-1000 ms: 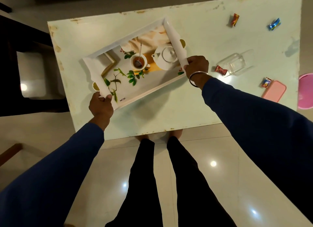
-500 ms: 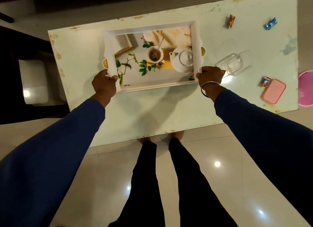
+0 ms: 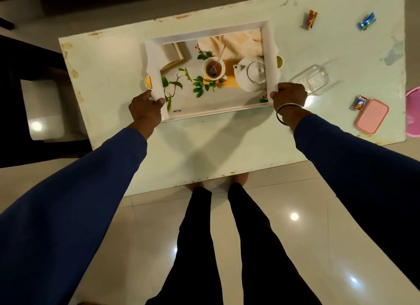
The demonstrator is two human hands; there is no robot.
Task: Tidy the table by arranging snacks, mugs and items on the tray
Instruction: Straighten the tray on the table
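A white rectangular tray (image 3: 204,35) lies on the pale green table (image 3: 227,145); its floor carries a printed picture of a teapot, a cup and leaves, and nothing real stands in it. My left hand (image 3: 145,110) grips the near corner of its left end. My right hand (image 3: 287,95), with a metal bangle on the wrist, grips the near corner of its right end. A clear glass mug (image 3: 311,79) lies just right of the tray. Wrapped candies are scattered to the right: a red one (image 3: 311,19), a blue one (image 3: 367,21), and one (image 3: 359,102) touching a pink box (image 3: 372,116).
A pink round object (image 3: 412,113) is cut off at the right edge of view. A dark chair with a light seat (image 3: 43,109) stands left of the table. I stand at the table's near edge on a glossy tiled floor.
Both hands have turned the tray from a tilted position to square with the table and shifted it right, toward the glass mug. The candy by the mug is now hidden behind my right hand.
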